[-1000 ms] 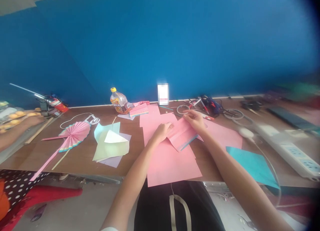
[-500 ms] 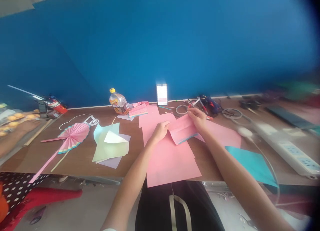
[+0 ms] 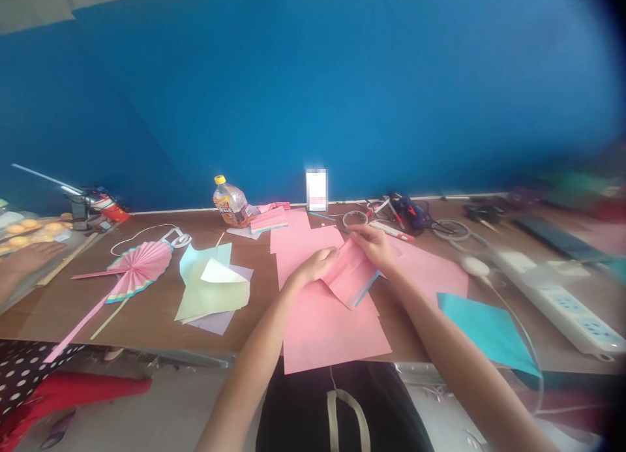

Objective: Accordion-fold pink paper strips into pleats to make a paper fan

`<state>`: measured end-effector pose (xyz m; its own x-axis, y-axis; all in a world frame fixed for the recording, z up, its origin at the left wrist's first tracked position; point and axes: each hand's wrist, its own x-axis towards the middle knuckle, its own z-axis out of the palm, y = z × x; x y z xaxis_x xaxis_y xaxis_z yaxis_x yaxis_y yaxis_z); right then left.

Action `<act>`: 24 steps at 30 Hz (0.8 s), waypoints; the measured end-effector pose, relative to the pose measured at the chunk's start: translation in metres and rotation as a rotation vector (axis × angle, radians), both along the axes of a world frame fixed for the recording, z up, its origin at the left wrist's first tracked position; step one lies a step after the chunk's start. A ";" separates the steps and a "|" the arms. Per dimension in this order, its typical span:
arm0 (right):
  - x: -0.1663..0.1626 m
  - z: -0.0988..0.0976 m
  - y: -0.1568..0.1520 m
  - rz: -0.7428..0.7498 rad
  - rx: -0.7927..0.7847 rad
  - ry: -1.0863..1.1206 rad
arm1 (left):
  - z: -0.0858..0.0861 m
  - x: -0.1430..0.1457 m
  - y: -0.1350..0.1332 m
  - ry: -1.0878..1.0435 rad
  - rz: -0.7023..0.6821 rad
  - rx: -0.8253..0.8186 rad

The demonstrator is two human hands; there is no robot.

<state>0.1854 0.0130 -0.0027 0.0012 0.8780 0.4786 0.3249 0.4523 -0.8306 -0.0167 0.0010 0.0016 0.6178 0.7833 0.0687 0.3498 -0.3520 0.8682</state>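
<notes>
Between my two hands is a piece of pink paper (image 3: pixel 351 277) with a blue strip along its lower edge, tilted above the table. My left hand (image 3: pixel 317 264) is closed on its left side, the thumb on top. At its upper right edge my right hand (image 3: pixel 374 244) pinches it. Large pink sheets (image 3: pixel 332 338) lie flat beneath, reaching the table's front edge. Another pink sheet (image 3: pixel 430 269) rests to the right, partly behind my right forearm. A pleated pink fan (image 3: pixel 139 269) with long strips lies at the left.
Green, blue and lilac papers (image 3: pixel 215 292) lie left of centre. A bottle (image 3: pixel 231 201) and a lit phone (image 3: pixel 317 190) stand by the blue wall. Tape (image 3: pixel 355 219), a teal sheet (image 3: pixel 489 328) and a power strip (image 3: pixel 572 308) are on the right. Another person's hand (image 3: pixel 34 259) shows far left.
Both hands have drawn closer together, the right one moving left and down. The pink paper between them has turned, and its blue edge now slants more steeply.
</notes>
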 end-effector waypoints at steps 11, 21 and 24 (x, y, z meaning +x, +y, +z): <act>0.001 -0.008 0.002 0.007 0.182 -0.333 | -0.005 0.003 0.000 0.239 0.169 0.253; -0.009 -0.003 -0.004 0.045 0.327 -0.748 | -0.007 0.001 0.002 0.371 0.132 0.334; -0.006 -0.005 0.001 0.049 0.313 -0.722 | -0.006 0.001 0.003 0.369 0.121 0.324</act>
